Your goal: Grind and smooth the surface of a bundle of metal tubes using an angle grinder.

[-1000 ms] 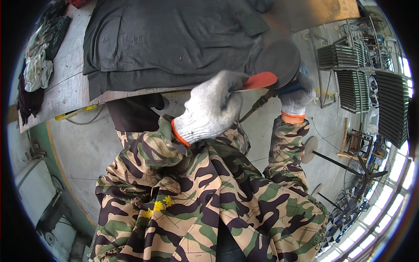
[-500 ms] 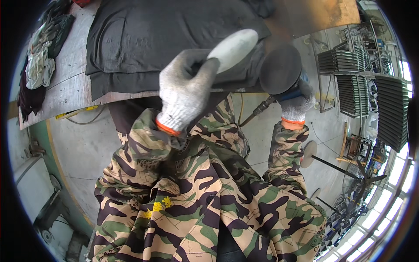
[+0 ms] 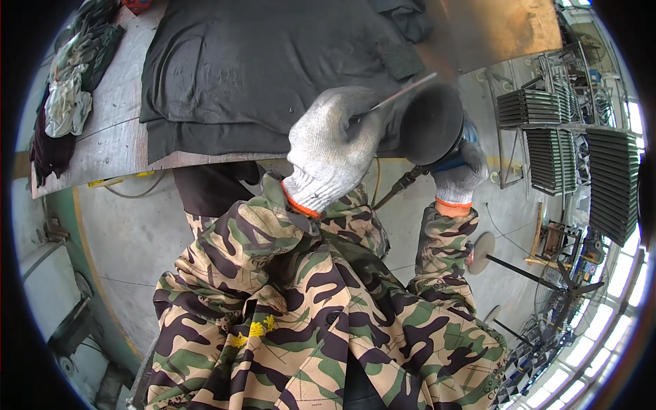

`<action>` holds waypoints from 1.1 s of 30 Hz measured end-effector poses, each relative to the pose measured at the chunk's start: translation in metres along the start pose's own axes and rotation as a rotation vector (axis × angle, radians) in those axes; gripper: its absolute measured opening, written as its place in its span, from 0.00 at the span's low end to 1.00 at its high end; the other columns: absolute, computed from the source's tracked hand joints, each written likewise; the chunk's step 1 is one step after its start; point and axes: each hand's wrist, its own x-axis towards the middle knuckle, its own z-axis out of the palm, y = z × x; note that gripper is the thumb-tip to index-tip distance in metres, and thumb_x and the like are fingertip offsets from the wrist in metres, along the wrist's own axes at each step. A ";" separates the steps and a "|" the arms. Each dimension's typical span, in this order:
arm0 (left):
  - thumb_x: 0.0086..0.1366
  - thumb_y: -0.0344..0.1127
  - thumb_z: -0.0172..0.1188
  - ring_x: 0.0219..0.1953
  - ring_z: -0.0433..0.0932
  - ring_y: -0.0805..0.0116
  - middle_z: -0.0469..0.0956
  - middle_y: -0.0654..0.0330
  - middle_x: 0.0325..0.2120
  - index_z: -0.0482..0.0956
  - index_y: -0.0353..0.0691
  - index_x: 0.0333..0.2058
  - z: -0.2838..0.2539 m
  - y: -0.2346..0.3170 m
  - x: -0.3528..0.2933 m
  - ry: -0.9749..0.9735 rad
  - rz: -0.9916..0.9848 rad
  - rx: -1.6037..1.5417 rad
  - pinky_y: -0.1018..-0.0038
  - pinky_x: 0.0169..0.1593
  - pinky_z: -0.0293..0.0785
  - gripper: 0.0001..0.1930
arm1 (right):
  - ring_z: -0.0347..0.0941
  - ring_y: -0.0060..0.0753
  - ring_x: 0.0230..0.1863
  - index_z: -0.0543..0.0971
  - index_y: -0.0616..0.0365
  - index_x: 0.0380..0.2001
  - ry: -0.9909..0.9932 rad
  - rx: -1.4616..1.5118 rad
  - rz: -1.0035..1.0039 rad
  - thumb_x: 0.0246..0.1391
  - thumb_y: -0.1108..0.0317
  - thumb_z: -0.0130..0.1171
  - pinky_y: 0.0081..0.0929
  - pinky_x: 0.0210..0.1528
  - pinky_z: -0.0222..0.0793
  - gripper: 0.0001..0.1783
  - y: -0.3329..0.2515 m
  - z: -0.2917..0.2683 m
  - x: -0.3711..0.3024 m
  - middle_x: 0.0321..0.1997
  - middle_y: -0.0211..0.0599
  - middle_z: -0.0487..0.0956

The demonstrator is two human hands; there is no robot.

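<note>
My left hand, in a white knit glove with an orange cuff, pinches a thin round disc that I see edge-on. The disc's edge lies right against the black round pad of a hand-held power sander. My right hand, gloved the same way, grips the sander's blue body from below, pad turned up toward me. A dark hose runs down from the tool. Both hands are held over the front edge of the workbench.
A dark cloth covers most of the workbench. A heap of gloves and rags lies at its left end. A rusty metal plate sits at the far right. Racks of metal grilles and a round stool stand on the concrete floor to the right.
My left hand lifted the disc from low beside the sander, turned it from its orange face to its white one, and now holds it edge-on against the pad. The right hand barely moved.
</note>
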 end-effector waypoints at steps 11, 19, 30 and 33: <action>0.58 0.26 0.69 0.41 0.86 0.49 0.85 0.50 0.41 0.83 0.38 0.44 0.008 -0.003 -0.002 0.037 0.166 0.011 0.62 0.43 0.83 0.13 | 0.67 0.53 0.74 0.64 0.67 0.72 -0.026 0.029 0.032 0.48 0.60 0.53 0.51 0.76 0.60 0.46 0.000 -0.003 0.000 0.73 0.53 0.70; 0.59 0.23 0.70 0.41 0.88 0.55 0.86 0.48 0.43 0.84 0.34 0.45 0.008 0.003 -0.005 -0.060 0.196 -0.006 0.67 0.41 0.84 0.14 | 0.72 0.54 0.68 0.68 0.64 0.67 0.030 0.083 0.036 0.45 0.62 0.59 0.49 0.72 0.65 0.42 -0.002 0.002 0.000 0.66 0.52 0.74; 0.55 0.24 0.72 0.43 0.87 0.53 0.85 0.55 0.47 0.84 0.41 0.44 0.011 0.008 -0.013 -0.211 0.292 0.061 0.64 0.44 0.84 0.17 | 0.68 0.50 0.72 0.68 0.64 0.71 0.091 0.058 0.034 0.50 0.60 0.52 0.51 0.74 0.63 0.42 0.004 -0.012 0.001 0.71 0.51 0.71; 0.54 0.27 0.72 0.43 0.87 0.53 0.85 0.56 0.46 0.85 0.42 0.44 0.012 0.012 -0.010 -0.252 0.282 0.099 0.64 0.44 0.84 0.17 | 0.67 0.52 0.73 0.67 0.63 0.71 0.003 0.118 0.045 0.50 0.58 0.52 0.52 0.75 0.61 0.43 0.007 -0.023 0.002 0.72 0.52 0.70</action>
